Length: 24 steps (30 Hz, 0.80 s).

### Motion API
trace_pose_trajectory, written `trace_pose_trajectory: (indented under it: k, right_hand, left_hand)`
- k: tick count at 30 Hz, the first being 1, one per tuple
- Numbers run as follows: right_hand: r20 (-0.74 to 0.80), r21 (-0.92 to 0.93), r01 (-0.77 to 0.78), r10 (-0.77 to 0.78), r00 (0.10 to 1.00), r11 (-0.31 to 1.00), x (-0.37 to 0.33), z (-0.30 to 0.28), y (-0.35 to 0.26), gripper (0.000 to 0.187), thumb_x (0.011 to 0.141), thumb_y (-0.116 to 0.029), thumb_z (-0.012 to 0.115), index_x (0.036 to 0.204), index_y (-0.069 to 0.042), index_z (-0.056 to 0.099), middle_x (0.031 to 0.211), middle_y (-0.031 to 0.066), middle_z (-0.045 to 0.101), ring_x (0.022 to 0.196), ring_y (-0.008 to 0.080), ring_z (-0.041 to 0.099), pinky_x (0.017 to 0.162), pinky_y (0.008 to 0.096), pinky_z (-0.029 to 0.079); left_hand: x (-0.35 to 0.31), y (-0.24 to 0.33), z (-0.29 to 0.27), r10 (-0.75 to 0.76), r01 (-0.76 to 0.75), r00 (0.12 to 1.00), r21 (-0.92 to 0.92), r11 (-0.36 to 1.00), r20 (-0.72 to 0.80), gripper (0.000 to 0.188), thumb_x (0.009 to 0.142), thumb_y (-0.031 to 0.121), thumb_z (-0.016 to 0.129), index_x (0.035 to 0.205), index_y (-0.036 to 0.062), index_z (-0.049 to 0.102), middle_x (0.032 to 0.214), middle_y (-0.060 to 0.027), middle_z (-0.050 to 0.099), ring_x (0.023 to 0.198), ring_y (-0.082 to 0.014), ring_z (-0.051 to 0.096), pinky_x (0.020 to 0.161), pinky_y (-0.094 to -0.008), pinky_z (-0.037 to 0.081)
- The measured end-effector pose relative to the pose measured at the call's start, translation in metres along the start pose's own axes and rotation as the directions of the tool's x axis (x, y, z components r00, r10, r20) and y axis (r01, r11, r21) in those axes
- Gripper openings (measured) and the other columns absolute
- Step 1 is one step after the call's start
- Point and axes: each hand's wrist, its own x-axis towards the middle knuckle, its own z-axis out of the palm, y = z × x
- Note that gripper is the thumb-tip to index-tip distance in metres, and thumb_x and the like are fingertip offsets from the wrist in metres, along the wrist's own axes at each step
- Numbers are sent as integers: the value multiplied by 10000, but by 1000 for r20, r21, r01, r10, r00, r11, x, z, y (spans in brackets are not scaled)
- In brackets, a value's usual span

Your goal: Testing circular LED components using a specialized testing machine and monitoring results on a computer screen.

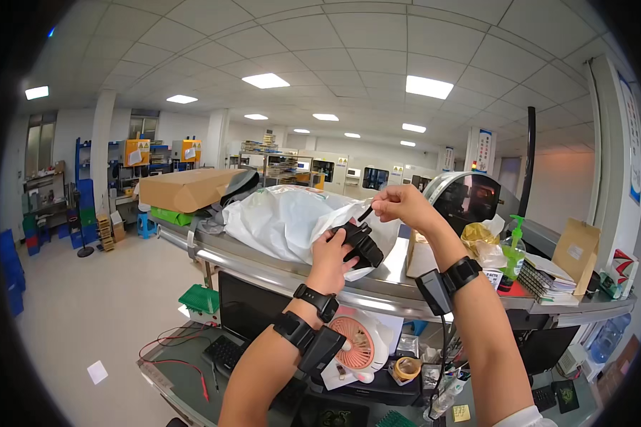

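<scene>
My left hand (332,252) is raised in front of me and grips a small black object (360,242) with a strap or band on it. My right hand (399,203) is just above and to the right, its fingertips pinching the thin black end of that strap and holding it up. Both wrists carry black bands with small black devices, and a cable hangs from the right one. Behind the hands lies a big crumpled white plastic bag (285,217) on a steel shelf (363,288).
A cardboard box (185,188) lies left on the shelf; a green pump bottle (511,249), notebooks (548,274) and a brown envelope (575,252) stand right. Below are a desk with a small pink fan (356,341), a tape roll (406,368), a keyboard (224,352) and red wires (174,341).
</scene>
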Motion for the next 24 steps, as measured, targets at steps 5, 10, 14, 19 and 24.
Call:
trace_pose_trajectory:
  k: [5,10,14,19,24]
  right_hand:
    - [-113,-81,-3,-6,994,997,1,-1,4,214,847,-218,751,881,-18,681,725,1,614,627,90,551,595,245,479]
    - [-94,-4,-140,139,986,990,8,6,14,201,854,-222,746,811,-45,661,728,-15,603,632,84,555,596,237,491]
    - [-4,11,-263,263,965,965,13,13,17,195,864,-240,741,785,-79,662,755,-23,623,652,82,571,625,238,507]
    - [56,93,-274,270,961,957,13,29,15,147,851,-181,742,794,-58,685,761,-8,633,669,89,570,588,231,490]
    - [60,58,-269,265,962,961,15,35,20,172,860,-214,735,782,-68,685,763,-5,634,674,85,554,562,233,452]
  left_hand:
    - [0,1,5,68,-68,998,-68,995,-7,213,1019,182,458,1228,143,471,1149,-30,594,1063,-169,592,940,-476,458]
    - [2,-1,-1,78,-75,996,-78,994,31,205,1024,217,461,1202,135,521,1143,-3,573,1060,-145,548,954,-451,436]
    - [-1,0,0,77,-74,997,-70,995,33,207,1039,241,436,1204,144,513,1149,-11,573,1098,-150,539,974,-468,439]
    - [-1,3,-2,74,-70,996,-74,995,53,220,1045,251,417,1199,132,520,1153,-17,577,1097,-152,544,976,-461,447]
    - [4,0,-7,91,-85,993,-87,993,73,236,1048,248,409,1205,109,515,1159,-38,577,1084,-162,558,977,-433,457]
